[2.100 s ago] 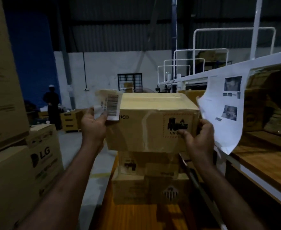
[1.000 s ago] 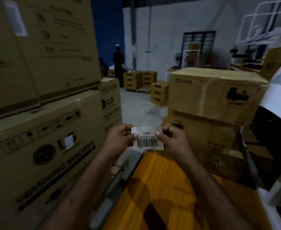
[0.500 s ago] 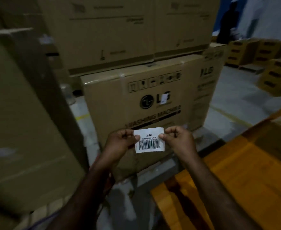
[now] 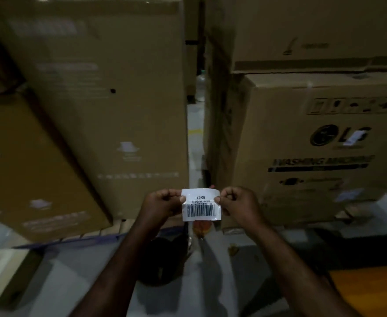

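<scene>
**Between stacked cartons, two hands held a barcode label**

Low in the middle of the scene, a white barcode label [image 4: 201,205] was held up flat. Left hand [image 4: 163,203] pinched its left edge; right hand [image 4: 236,203] pinched its right edge. Beyond stood a washing machine carton [image 4: 313,152] on the right and a tall brown carton [image 4: 110,110] on the left.

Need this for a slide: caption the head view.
Left hand and right hand pinch a barcode label near its upper corners, facing a washing machine box.
</scene>
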The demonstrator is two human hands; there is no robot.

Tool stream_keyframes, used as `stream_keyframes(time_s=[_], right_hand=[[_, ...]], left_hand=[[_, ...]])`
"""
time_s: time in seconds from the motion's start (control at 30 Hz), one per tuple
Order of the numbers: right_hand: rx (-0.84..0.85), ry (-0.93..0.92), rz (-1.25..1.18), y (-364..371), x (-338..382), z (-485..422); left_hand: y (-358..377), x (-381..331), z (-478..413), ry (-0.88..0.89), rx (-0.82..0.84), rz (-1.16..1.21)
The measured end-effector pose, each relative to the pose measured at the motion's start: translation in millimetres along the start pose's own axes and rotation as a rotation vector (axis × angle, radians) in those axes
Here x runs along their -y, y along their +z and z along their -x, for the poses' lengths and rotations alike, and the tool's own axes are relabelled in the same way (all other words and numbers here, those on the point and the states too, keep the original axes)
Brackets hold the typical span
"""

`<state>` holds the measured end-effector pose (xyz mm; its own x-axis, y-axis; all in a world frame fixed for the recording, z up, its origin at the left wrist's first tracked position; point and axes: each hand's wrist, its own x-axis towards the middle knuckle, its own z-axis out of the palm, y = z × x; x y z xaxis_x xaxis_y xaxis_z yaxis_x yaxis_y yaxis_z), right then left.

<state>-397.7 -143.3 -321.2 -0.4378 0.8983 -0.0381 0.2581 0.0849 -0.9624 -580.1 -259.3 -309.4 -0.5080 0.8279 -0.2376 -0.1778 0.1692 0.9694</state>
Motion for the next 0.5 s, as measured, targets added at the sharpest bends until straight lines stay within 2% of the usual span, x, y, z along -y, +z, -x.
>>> stream_keyframes(time_s=[0.1,0.27,0.5], right_hand=[[0.11,0.017,0.022,57.2,3.7,-9.3],[0.246,-0.009,0.206,130.1,-15.5,-24.1],[0.365,0.081,0.319,201.0,-64.5,-51.9]], left_hand=[[-52.2,8.3,-1.8,0.005,-0.113,-0.036],[-120.4,41.4,-8.1,-0.036,-0.263,-0.183],[-162.4,103.2,-38.2,-0.159,-0.459,-0.343]])
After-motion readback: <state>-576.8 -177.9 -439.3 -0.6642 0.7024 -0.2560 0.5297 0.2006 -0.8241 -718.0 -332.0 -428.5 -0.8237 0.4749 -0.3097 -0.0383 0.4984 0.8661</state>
